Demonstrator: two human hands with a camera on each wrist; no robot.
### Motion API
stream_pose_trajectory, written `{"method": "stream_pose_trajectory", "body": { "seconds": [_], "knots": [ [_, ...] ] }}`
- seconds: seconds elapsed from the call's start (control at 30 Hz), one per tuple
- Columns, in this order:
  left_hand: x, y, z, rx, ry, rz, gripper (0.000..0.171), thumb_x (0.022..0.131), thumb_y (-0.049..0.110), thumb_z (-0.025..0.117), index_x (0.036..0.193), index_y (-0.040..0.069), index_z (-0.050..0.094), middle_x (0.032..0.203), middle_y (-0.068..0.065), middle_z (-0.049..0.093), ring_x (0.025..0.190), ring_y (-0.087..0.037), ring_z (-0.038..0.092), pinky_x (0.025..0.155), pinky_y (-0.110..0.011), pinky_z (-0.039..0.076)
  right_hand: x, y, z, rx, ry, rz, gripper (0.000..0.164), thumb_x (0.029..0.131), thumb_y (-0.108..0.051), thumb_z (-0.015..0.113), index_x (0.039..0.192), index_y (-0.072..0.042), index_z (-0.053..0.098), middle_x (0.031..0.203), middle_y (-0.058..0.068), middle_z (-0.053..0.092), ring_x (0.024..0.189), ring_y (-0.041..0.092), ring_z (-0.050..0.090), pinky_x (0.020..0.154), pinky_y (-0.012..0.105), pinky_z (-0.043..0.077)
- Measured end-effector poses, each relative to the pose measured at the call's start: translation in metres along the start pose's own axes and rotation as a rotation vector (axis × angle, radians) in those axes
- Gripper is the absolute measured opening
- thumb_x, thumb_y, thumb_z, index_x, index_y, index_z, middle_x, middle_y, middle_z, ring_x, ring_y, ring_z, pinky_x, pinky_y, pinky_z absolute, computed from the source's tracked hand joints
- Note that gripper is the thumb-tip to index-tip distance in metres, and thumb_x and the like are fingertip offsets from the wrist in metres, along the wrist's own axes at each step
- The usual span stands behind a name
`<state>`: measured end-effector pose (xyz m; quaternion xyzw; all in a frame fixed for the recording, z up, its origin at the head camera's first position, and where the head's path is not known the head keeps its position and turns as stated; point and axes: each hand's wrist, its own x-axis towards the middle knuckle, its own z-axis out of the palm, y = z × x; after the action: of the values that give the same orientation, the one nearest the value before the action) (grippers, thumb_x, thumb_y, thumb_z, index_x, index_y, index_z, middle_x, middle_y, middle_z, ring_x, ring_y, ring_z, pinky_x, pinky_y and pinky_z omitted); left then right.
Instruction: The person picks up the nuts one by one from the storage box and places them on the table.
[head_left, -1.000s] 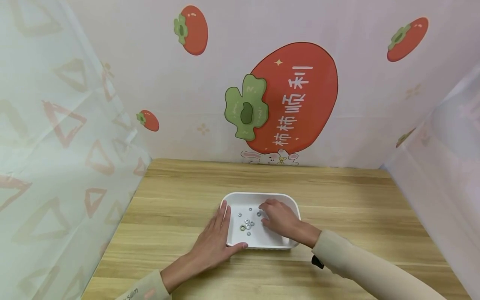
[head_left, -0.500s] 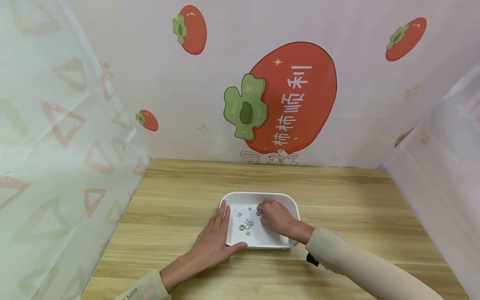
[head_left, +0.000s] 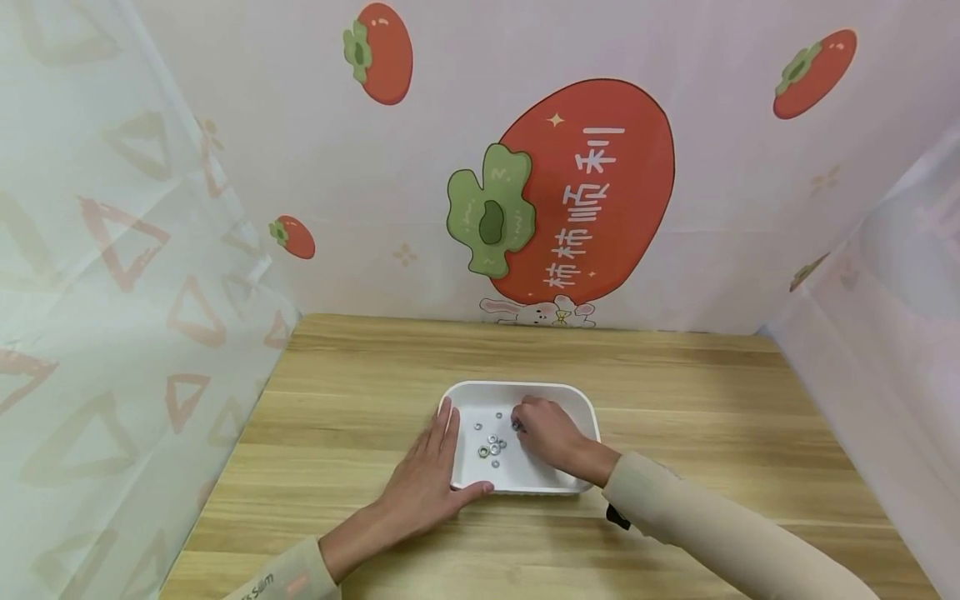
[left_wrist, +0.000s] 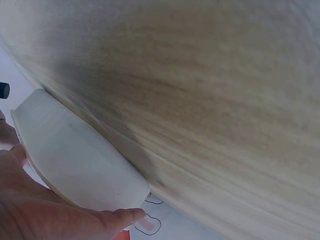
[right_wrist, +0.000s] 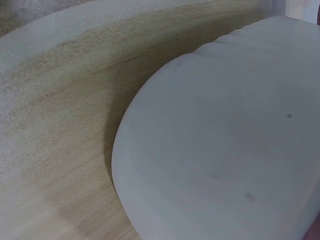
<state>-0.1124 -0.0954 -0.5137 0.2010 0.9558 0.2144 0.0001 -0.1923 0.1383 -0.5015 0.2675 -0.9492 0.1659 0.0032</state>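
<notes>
A white tray [head_left: 517, 490] sits on the wooden table, with several small silver nuts [head_left: 495, 450] and a yellowish nut [head_left: 483, 452] on its floor. My left hand [head_left: 422, 482] lies along the tray's left side, fingers straight, thumb on the near rim. In the left wrist view that hand [left_wrist: 55, 217] spans the tray's outer wall [left_wrist: 80, 155]. Inside the tray, my right hand [head_left: 551, 433] has its fingers curled down, pinching a small metal nut [head_left: 517, 424] at the fingertips. The right wrist view is mostly filled by the tray's outer wall [right_wrist: 215, 135].
The wooden table [head_left: 675, 400] stretches around the tray on all sides. A backdrop [head_left: 735, 208] printed with red persimmons rises behind it, and pale sheets [head_left: 112, 333] hang to the left and right. Loose nuts lie left of the right hand's fingertips.
My right hand has shifted slightly left and down, its fingertips coming onto the nut that showed just below them. The left hand and tray have stayed in place.
</notes>
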Motion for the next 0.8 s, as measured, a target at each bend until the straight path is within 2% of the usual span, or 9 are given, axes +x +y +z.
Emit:
{"method": "stream_pose_trajectory", "body": {
  "seconds": [0.17, 0.33, 0.53, 0.8],
  "knots": [
    [-0.0007, 0.0003, 0.0003, 0.0, 0.024, 0.014, 0.117, 0.093, 0.07, 0.067, 0.166, -0.007, 0.018, 0.176, -0.023, 0.009, 0.161, -0.039, 0.017, 0.125, -0.052, 0.029, -0.0001, -0.0004, -0.0017, -0.018, -0.003, 0.004, 0.006, 0.086, 0.0, 0.081, 0.085, -0.005, 0.079, 0.079, 0.003, 0.067, 0.072, 0.016, 0.063, 0.068, 0.036, 0.056],
    [-0.0012, -0.0002, -0.0002, 0.001, 0.013, 0.008, 0.118, 0.093, 0.071, 0.066, 0.167, -0.006, 0.016, 0.176, -0.022, 0.006, 0.162, -0.038, 0.016, 0.126, -0.051, 0.028, -0.0008, -0.0014, -0.0016, -0.029, -0.015, 0.008, 0.01, 0.089, 0.001, 0.079, 0.083, -0.008, 0.078, 0.077, 0.001, 0.066, 0.069, 0.014, 0.06, 0.065, 0.034, 0.054],
    [-0.0022, -0.0005, -0.0006, -0.007, 0.018, 0.011, 0.118, 0.092, 0.069, 0.068, 0.166, -0.007, 0.017, 0.176, -0.023, 0.007, 0.161, -0.039, 0.016, 0.125, -0.052, 0.029, -0.0005, -0.0016, 0.0019, -0.044, -0.01, 0.002, 0.014, 0.086, 0.002, 0.075, 0.078, -0.009, 0.075, 0.073, -0.001, 0.062, 0.065, 0.013, 0.054, 0.06, 0.032, 0.049],
    [-0.0019, 0.0007, -0.0006, -0.014, 0.008, -0.003, 0.117, 0.093, 0.069, 0.067, 0.167, -0.006, 0.015, 0.177, -0.021, 0.005, 0.162, -0.036, 0.014, 0.126, -0.051, 0.027, -0.0011, -0.0002, -0.0007, -0.032, -0.007, 0.0, 0.017, 0.083, 0.001, 0.077, 0.073, -0.012, 0.071, 0.071, -0.002, 0.061, 0.063, 0.012, 0.051, 0.061, 0.03, 0.047]
  ]
}}
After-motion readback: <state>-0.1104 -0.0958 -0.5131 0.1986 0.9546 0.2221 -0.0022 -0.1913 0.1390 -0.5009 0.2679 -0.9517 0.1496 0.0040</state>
